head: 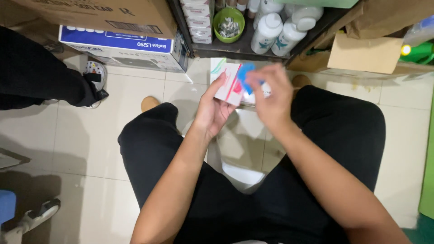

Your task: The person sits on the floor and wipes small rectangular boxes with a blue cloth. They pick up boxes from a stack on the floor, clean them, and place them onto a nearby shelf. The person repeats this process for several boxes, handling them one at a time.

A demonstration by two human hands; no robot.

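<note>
Your left hand (212, 113) holds a small flat white cardboard box with red and pink marks (228, 83). Your left fingers are curled around its lower edge, with the thumb pressed on its near face, so the box stands up above your palm. Your right hand (273, 101) is just beside it, and its fingers pinch a small blue piece (246, 77) that sits at the top right corner of the box. That hand is blurry, so you cannot tell how tight the pinch is.

Below your fingers are your knees in black trousers (334, 135), and between them a white paper sheet (242, 174) lies on the pale tiled floor (86, 135). Past your fingertips, a dark shelf (226, 47) holds white plastic bottles (266, 31) and a green round bowl with small silver things in it (229, 25). Far off to the left of your left fingers, a blue and white carton (122, 47) sits under a brown cardboard box (104, 13). Another person's black-clad leg (40, 77) is there too.
</note>
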